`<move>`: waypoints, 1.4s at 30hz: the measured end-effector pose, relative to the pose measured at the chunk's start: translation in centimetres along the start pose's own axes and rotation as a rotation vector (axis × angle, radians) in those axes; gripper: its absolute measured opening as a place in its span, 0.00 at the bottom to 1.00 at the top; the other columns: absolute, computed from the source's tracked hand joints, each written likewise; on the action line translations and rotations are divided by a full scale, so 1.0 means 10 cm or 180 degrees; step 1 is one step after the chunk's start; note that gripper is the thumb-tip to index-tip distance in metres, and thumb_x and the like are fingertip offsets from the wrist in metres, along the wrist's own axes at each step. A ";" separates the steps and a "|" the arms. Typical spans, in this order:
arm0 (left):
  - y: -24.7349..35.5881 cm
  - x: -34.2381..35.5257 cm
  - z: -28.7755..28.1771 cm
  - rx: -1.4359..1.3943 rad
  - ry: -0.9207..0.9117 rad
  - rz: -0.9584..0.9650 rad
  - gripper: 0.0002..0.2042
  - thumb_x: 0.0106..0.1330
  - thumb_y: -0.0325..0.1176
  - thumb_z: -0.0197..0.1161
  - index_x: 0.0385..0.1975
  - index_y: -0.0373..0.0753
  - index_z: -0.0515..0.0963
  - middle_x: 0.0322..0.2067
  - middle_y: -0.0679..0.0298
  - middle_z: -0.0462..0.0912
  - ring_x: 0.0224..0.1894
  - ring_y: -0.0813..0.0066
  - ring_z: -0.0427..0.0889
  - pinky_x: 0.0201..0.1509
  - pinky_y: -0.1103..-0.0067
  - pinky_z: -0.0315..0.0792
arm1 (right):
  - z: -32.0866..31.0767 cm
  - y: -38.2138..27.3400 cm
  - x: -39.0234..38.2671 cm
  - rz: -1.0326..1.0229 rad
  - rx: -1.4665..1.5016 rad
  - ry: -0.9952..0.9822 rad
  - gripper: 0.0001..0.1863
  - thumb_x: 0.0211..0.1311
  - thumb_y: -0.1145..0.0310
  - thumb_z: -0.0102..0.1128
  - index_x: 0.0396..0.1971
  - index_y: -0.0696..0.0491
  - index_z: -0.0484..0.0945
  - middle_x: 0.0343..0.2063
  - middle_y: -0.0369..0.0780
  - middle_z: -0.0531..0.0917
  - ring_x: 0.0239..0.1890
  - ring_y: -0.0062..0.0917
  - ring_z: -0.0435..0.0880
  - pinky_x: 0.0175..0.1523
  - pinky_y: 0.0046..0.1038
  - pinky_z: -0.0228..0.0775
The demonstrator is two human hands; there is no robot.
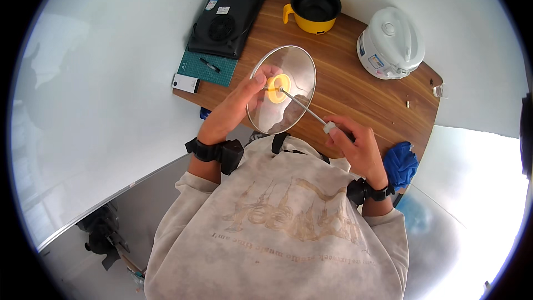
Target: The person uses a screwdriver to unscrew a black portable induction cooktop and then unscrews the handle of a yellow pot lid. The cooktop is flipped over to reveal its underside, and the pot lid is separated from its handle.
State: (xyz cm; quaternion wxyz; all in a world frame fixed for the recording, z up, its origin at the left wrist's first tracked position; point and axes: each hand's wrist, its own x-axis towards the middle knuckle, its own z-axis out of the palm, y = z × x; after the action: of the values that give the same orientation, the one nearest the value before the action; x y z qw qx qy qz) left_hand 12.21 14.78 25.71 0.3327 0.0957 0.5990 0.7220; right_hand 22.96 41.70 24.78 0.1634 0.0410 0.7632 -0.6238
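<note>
A round glass lid (297, 69) with a metal rim is held up on edge over the front of the table, its underside partly toward me. My left hand (244, 97) grips it from behind and at its left side, fingers closed around the yellow knob (279, 89), which shows through the glass. In my right hand (355, 141) is a screwdriver (308, 110), its pale handle between thumb and fingers. The long metal shaft slants up and left, and its tip meets the screw at the lid's centre.
On the brown wooden table (344, 97) stand a yellow pot (315, 14) and a white rice cooker (390, 44). A black induction cooker (225, 25) lies at back left by a green cutting mat (194, 66) with a pen. A blue cloth (401, 165) hangs at the right edge.
</note>
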 end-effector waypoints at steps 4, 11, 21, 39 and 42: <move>0.06 0.00 0.04 0.0095 -0.0116 -0.0042 0.23 0.78 0.51 0.43 0.61 0.39 0.65 0.57 0.61 0.69 0.61 0.72 0.70 0.66 0.75 0.65 | -0.05 0.01 0.00 0.0358 0.0630 -0.0348 0.17 0.72 0.66 0.50 0.53 0.60 0.78 0.25 0.38 0.83 0.20 0.12 0.69 0.25 0.19 0.61; 0.08 0.07 0.06 0.0692 -0.0149 -0.0136 0.23 0.77 0.50 0.43 0.59 0.40 0.65 0.56 0.61 0.67 0.55 0.74 0.71 0.56 0.76 0.70 | -0.16 0.08 0.04 0.0776 0.1395 -0.0594 0.17 0.73 0.65 0.51 0.52 0.61 0.78 0.24 0.37 0.82 0.20 0.13 0.69 0.25 0.19 0.60; 0.07 0.15 0.00 0.0697 -0.0498 -0.0521 0.25 0.76 0.55 0.40 0.59 0.41 0.63 0.50 0.62 0.72 0.54 0.75 0.72 0.53 0.78 0.68 | -0.15 -0.14 -0.01 -0.1210 -0.1434 0.0426 0.12 0.59 0.71 0.64 0.44 0.50 0.85 0.24 0.39 0.83 0.21 0.31 0.76 0.27 0.30 0.69; -0.02 0.28 -0.04 0.0422 -0.0106 -0.0129 0.27 0.74 0.56 0.42 0.57 0.38 0.67 0.53 0.60 0.73 0.54 0.71 0.75 0.50 0.73 0.76 | -0.16 0.13 -0.09 -0.1066 -0.1200 0.1007 0.14 0.63 0.70 0.60 0.48 0.53 0.82 0.32 0.38 0.83 0.27 0.29 0.79 0.31 0.25 0.68; -0.01 0.31 0.00 0.0191 -0.0217 -0.0079 0.26 0.74 0.52 0.44 0.60 0.37 0.65 0.56 0.59 0.72 0.56 0.67 0.76 0.52 0.70 0.77 | -0.22 0.23 -0.04 -0.0062 -0.0085 0.0338 0.16 0.66 0.68 0.61 0.51 0.55 0.81 0.26 0.36 0.80 0.25 0.21 0.77 0.30 0.22 0.67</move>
State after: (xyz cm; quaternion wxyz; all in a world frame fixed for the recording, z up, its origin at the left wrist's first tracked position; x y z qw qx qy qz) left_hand 9.92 16.59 24.80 0.3589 0.1228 0.6098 0.6959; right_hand 23.52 44.41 23.16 0.1171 0.0644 0.7794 -0.6121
